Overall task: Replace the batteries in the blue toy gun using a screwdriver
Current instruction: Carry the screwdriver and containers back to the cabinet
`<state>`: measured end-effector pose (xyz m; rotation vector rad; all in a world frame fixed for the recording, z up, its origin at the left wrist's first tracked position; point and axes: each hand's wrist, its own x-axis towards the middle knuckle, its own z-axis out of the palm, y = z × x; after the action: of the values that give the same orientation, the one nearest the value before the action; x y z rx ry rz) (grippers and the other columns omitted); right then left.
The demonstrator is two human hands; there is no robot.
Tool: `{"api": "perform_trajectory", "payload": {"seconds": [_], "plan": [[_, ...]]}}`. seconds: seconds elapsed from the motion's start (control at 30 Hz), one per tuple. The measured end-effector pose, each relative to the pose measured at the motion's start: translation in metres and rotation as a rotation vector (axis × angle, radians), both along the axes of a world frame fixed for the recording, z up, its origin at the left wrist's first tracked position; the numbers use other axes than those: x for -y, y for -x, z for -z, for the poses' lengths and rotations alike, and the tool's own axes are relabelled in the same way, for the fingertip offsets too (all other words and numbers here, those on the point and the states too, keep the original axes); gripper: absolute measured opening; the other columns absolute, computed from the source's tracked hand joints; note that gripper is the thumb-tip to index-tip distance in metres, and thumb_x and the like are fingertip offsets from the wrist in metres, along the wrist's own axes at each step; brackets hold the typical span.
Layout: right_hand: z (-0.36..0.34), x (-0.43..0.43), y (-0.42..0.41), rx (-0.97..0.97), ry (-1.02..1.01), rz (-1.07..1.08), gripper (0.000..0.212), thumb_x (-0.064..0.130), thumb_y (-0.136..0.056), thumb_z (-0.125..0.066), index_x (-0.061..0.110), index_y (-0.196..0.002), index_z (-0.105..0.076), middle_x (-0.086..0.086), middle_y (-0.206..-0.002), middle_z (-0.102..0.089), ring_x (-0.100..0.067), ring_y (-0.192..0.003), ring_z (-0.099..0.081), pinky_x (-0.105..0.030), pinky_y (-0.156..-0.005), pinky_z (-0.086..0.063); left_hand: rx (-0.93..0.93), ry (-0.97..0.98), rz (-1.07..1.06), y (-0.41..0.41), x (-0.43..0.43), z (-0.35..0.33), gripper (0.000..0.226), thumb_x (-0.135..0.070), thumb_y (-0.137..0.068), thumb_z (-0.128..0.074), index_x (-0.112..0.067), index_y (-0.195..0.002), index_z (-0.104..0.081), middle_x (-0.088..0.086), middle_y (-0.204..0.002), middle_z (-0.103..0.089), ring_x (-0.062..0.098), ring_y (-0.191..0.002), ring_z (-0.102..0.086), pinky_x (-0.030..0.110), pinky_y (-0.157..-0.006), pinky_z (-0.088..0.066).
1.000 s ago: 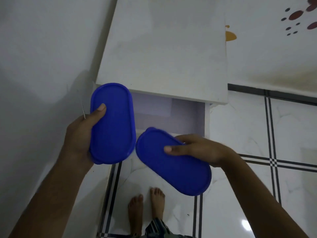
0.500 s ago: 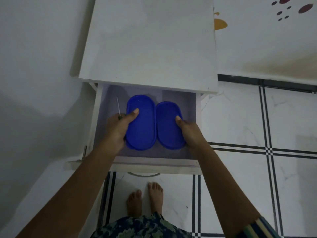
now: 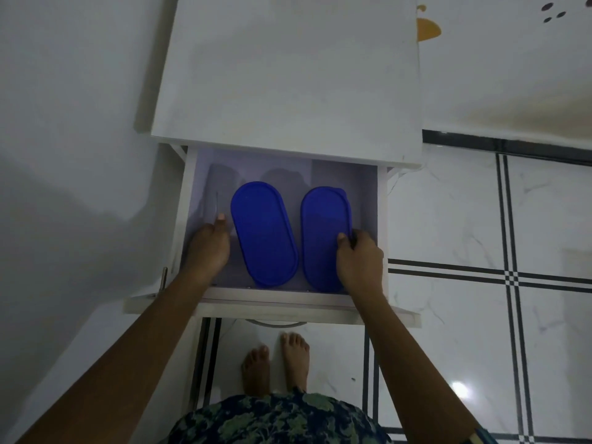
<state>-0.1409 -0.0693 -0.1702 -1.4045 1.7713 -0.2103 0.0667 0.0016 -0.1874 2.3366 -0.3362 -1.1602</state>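
While no toy gun shows anywhere, the step looks like fetching supplies from the open drawer point(image 3: 381, 219): right hand point(image 3: 360, 261) grips the right blue box point(image 3: 322, 232) at its right edge, fingers curled. Left hand point(image 3: 208, 248), just left of the left blue box point(image 3: 262, 232), seems to pinch a thin rod point(image 3: 217, 201), likely the screwdriver. Next probably calls for lifting a box out. White cabinet surface point(image 3: 288, 75) beyond, black-striped tile floor point(image 3: 448, 219), wall point(image 3: 64, 123) left.

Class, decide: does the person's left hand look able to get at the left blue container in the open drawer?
Probably yes. The left hand lies beside the left blue container in the open drawer, nothing between; it seems to hold a thin tool.
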Motion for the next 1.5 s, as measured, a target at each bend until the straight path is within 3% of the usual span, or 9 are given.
{"api": "perform_trajectory", "payload": {"seconds": [0.13, 0.27, 0.47, 0.57, 0.7, 1.03, 1.2, 1.3, 1.5], "plan": [[-0.018, -0.034, 0.006, -0.155, 0.17, -0.159, 0.04, 0.036, -0.099, -0.049, 0.011, -0.13, -0.051, -0.005, -0.122, -0.06, -0.022, -0.111, -0.059, -0.034, -0.088, -0.053, 0.233, -0.132, 0.303, -0.003, -0.019, 0.014, 0.038, -0.016, -0.101, -0.036, -0.013, -0.064, -0.043, 0.005, -0.062, -0.045, 0.017, -0.061, -0.048, 0.024, -0.056, -0.034], [-0.015, -0.081, 0.014, -0.388, 0.399, -0.388, 0.058, 0.055, -0.097, -0.031, 0.014, -0.128, -0.059, -0.006, -0.135, -0.06, -0.024, -0.127, -0.054, -0.054, -0.115, -0.027, 0.37, -0.1, 0.408, 0.002, -0.027, 0.015, 0.035, -0.017, -0.097, -0.046, -0.014, -0.062, -0.043, 0.002, -0.058, -0.045, 0.01, -0.052, -0.043, 0.02, -0.047, -0.03], [-0.003, -0.087, 0.014, -0.483, 0.592, -0.414, 0.058, 0.052, -0.095, -0.032, 0.013, -0.126, -0.063, -0.009, -0.138, -0.057, -0.027, -0.133, -0.049, -0.058, -0.115, -0.016, 0.487, -0.063, 0.493, 0.023, -0.051, -0.02, 0.026, -0.03, -0.096, -0.043, -0.007, -0.1, -0.054, 0.01, -0.091, -0.057, 0.024, -0.084, -0.06, 0.039, -0.072, -0.054], [0.0, -0.081, 0.011, -0.513, 0.666, -0.403, 0.06, 0.05, -0.095, -0.034, 0.011, -0.132, -0.059, -0.01, -0.145, -0.05, -0.027, -0.139, -0.041, -0.059, -0.116, -0.014, 0.717, 0.101, 0.616, 0.047, -0.07, -0.033, 0.049, -0.041, -0.098, -0.037, -0.007, -0.131, -0.049, 0.015, -0.136, -0.052, 0.032, -0.122, -0.051, 0.05, -0.101, -0.042], [0.005, -0.065, 0.004, -0.52, 0.802, -0.385, 0.061, 0.049, -0.095, -0.034, 0.01, -0.137, -0.054, -0.011, -0.15, -0.044, -0.027, -0.144, -0.034, -0.062, -0.115, -0.015, 0.948, 0.284, 0.65, 0.045, -0.066, -0.017, 0.056, -0.044, -0.095, -0.039, -0.009, -0.139, -0.046, 0.011, -0.148, -0.039, 0.028, -0.139, -0.034, 0.052, -0.112, -0.025], [0.008, 0.032, -0.031, -0.514, 1.049, -0.49, 0.084, 0.068, -0.09, -0.035, 0.007, -0.147, -0.039, -0.016, -0.155, -0.033, -0.029, -0.146, -0.026, -0.069, -0.111, -0.015, 1.176, 0.232, 0.694, 0.008, 0.03, -0.015, 0.071, -0.059, -0.096, -0.02, -0.012, -0.151, -0.02, 0.011, -0.158, -0.015, 0.027, -0.146, -0.011, 0.055, -0.116, -0.007], [0.008, 0.075, -0.034, -0.51, 1.082, -0.774, 0.107, 0.084, -0.081, -0.036, 0.0, -0.149, -0.031, -0.018, -0.158, -0.027, -0.031, -0.147, -0.023, -0.062, -0.117, -0.008, 1.22, 0.326, 0.993, -0.021, 0.061, -0.02, 0.095, -0.075, -0.085, -0.028, -0.01, -0.151, -0.015, 0.01, -0.159, -0.01, 0.023, -0.147, -0.007, 0.061, -0.114, -0.001], [0.017, 0.093, -0.036, -0.458, 1.143, -0.795, 0.094, 0.07, -0.089, -0.047, -0.003, -0.147, -0.033, -0.02, -0.155, -0.032, -0.033, -0.146, -0.028, -0.048, -0.121, -0.015, 1.272, 0.394, 1.023, -0.032, 0.067, -0.013, 0.082, -0.06, -0.09, -0.042, -0.009, -0.15, -0.019, 0.009, -0.158, -0.017, 0.022, -0.147, -0.012, 0.057, -0.116, -0.008], [0.035, 0.097, -0.049, -0.306, 1.293, -0.553, 0.064, 0.043, -0.09, -0.068, -0.001, -0.134, -0.054, -0.017, -0.142, -0.052, -0.031, -0.135, -0.047, -0.041, -0.117, -0.029, 1.258, 0.594, 0.71, -0.014, 0.082, 0.001, 0.052, -0.028, -0.093, -0.058, -0.01, -0.14, -0.044, 0.008, -0.147, -0.042, 0.024, -0.138, -0.034, 0.047, -0.114, -0.023]]}}
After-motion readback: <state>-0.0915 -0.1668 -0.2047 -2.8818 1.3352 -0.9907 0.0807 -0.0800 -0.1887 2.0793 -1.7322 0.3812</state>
